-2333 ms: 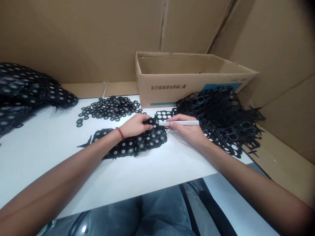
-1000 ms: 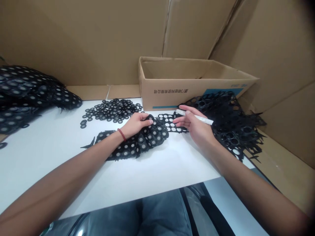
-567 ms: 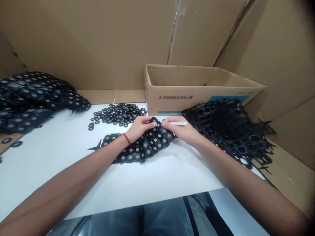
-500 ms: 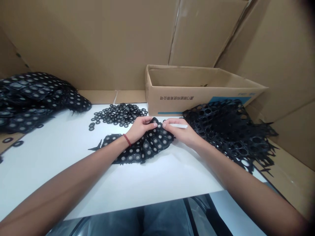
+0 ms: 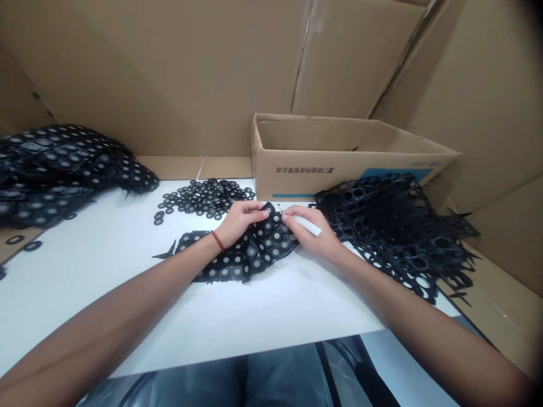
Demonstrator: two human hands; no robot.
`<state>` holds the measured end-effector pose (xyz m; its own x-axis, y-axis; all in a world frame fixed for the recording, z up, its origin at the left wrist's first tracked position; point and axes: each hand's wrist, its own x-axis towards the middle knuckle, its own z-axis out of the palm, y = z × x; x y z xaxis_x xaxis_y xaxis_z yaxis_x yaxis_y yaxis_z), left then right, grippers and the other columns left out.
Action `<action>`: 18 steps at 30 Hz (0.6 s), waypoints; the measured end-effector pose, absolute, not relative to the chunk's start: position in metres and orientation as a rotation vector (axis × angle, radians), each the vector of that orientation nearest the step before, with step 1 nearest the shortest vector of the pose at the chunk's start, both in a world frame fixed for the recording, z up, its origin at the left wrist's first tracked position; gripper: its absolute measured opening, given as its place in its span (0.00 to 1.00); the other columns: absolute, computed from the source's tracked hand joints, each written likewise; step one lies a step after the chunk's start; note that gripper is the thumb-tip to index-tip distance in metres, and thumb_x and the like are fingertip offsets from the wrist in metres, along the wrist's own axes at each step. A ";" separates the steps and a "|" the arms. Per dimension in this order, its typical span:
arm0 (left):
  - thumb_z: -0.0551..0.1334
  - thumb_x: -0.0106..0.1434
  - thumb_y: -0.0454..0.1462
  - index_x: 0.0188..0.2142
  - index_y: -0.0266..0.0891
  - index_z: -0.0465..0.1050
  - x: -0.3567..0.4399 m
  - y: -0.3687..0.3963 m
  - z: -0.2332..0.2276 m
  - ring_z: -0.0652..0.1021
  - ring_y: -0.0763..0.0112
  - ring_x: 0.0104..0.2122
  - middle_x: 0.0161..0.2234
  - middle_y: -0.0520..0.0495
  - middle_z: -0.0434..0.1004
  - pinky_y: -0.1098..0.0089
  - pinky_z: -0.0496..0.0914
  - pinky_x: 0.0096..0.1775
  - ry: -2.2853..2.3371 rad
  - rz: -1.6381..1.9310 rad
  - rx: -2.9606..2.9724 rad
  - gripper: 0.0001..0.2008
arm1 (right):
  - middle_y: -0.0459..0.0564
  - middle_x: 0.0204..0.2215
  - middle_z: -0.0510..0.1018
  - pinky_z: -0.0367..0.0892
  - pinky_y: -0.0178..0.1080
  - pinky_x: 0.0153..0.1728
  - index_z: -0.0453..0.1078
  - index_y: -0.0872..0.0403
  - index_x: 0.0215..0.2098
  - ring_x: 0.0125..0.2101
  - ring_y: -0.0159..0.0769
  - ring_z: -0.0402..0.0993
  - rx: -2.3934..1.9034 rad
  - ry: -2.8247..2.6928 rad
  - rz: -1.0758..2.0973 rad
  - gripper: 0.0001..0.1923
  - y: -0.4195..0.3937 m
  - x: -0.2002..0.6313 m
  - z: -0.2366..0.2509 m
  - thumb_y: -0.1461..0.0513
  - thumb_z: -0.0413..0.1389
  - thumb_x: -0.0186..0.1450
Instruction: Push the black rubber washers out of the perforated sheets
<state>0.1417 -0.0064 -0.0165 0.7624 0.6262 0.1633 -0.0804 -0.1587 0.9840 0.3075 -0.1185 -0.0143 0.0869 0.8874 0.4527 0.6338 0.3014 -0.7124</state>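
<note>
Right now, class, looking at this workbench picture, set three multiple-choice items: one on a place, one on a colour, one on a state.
1. Where does the pile of loose rings lie?
A. left of the cardboard box
B. inside the box
C. on the lap

2. What colour is the bracelet on the left hand?
A. blue
B. red
C. white

3. How is the white stick?
A. lying loose on the table
B. held in the right hand
C. standing in the box

Answers: 1 A, the rings sit on the white table beside the box; 2 B, red beads at the wrist; 3 B, fingers wrap it.
</note>
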 end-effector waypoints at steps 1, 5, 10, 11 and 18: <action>0.64 0.54 0.42 0.28 0.35 0.73 0.142 -0.006 -0.017 0.72 0.73 0.29 0.27 0.52 0.74 0.71 0.65 0.37 0.447 0.654 1.636 0.10 | 0.46 0.26 0.74 0.61 0.34 0.31 0.69 0.54 0.29 0.28 0.33 0.68 -1.411 -1.628 0.334 0.09 -0.119 0.307 -0.014 0.59 0.51 0.63; 0.62 0.55 0.42 0.29 0.35 0.72 0.143 -0.005 -0.019 0.73 0.72 0.29 0.27 0.52 0.74 0.70 0.66 0.38 0.456 0.641 1.712 0.10 | 0.46 0.26 0.73 0.62 0.34 0.32 0.69 0.54 0.29 0.28 0.33 0.68 -1.415 -1.638 0.322 0.09 -0.120 0.306 -0.013 0.59 0.51 0.63; 0.65 0.51 0.39 0.38 0.35 0.72 0.132 -0.005 -0.006 0.75 0.65 0.40 0.39 0.46 0.77 0.66 0.65 0.47 0.447 0.449 1.941 0.14 | 0.44 0.22 0.71 0.61 0.34 0.27 0.69 0.55 0.27 0.24 0.32 0.66 -1.488 -1.519 0.304 0.09 -0.118 0.315 -0.011 0.58 0.52 0.61; 0.65 0.51 0.40 0.41 0.36 0.72 0.126 -0.005 0.000 0.74 0.63 0.43 0.42 0.45 0.76 0.65 0.64 0.49 0.474 0.403 2.054 0.17 | 0.44 0.21 0.69 0.60 0.33 0.25 0.69 0.55 0.26 0.22 0.31 0.64 -1.505 -1.478 0.297 0.09 -0.118 0.317 -0.010 0.58 0.53 0.60; 0.65 0.48 0.42 0.44 0.38 0.69 0.066 -0.005 0.037 0.74 0.67 0.30 0.31 0.50 0.76 0.72 0.64 0.31 0.692 -0.107 2.504 0.23 | 0.42 0.16 0.64 0.55 0.33 0.19 0.67 0.53 0.21 0.19 0.31 0.60 -1.660 -1.229 0.218 0.07 -0.121 0.321 0.002 0.60 0.54 0.56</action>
<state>0.0662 -0.0048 0.0373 0.8652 0.4550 -0.2108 0.4974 -0.7252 0.4762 0.3214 -0.1214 0.0019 0.4634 0.7944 0.3926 0.6106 0.0348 -0.7912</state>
